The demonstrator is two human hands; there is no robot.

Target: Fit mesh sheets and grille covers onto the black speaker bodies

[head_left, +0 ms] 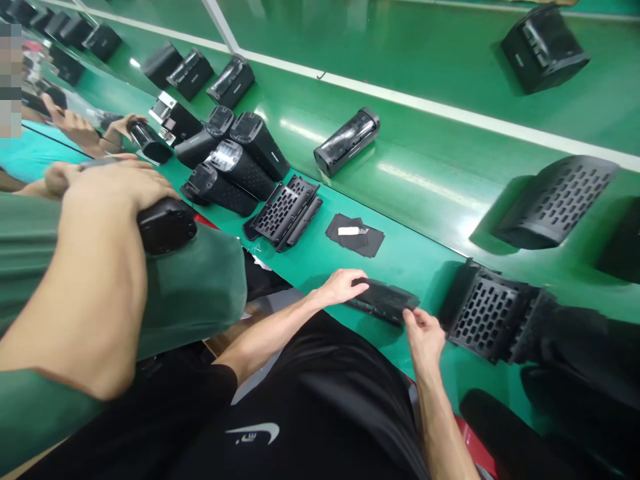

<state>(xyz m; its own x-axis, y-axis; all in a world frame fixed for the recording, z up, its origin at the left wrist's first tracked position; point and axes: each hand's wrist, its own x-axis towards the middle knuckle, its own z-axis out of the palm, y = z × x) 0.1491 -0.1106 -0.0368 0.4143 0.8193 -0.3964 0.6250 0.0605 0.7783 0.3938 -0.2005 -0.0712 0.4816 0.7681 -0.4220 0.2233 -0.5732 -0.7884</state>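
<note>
**Black sheet across black casing, edges not yet released**

Seemingly midway: casing in place on the green tabletop, directly in front; sheet spread over much of its upper side. Left to settle, by the look of it: the fit along the near edge, with casing parts visible beneath. Full seating or fastening impossible to tell. Left hand with thumb and fingers closed on the sheet's end at nine o'clock; right hand with fingertips pinched on the corner at four.

Around the casing, largest first: glossy green belt beyond, at twelve; co-worker's forearm at nine, crowding that side; upright black housings bunched at ten; perforated panels at three, close beside the right hand and tight on elbow room; another panel stack between ten and eleven; flat dark sheets at eleven; on top of these, a small white-handled tool.
</note>
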